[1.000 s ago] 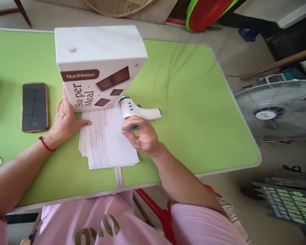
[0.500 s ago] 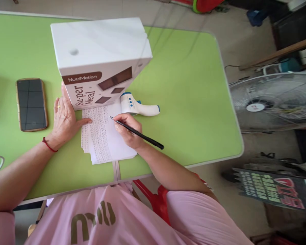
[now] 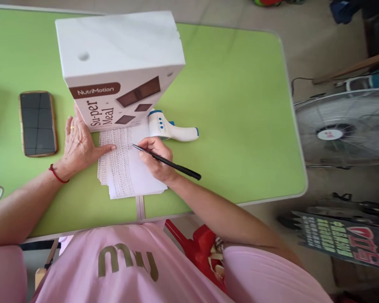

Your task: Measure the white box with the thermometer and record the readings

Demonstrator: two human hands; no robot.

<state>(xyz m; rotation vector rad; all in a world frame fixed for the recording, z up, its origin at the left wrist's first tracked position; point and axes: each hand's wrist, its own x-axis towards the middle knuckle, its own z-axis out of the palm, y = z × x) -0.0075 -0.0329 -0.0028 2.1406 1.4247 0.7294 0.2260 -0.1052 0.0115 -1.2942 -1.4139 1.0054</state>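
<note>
Near the pen (image 3: 182, 168) stands a "NutriMotion Su-per Meal" box (image 3: 120, 61).

The bare left hand (image 3: 80, 145) lies back upward beside the near left corner of the tall white cardboard box (image 3: 120, 69), its fingers pointing away from the body and its thumb spread rightward in front of the box. The bare right hand (image 3: 158, 162), nearer the body than the box, has thumb and fingers curled into a pinch. Both bare forearms (image 3: 214, 204) slant inward toward the box.
</note>
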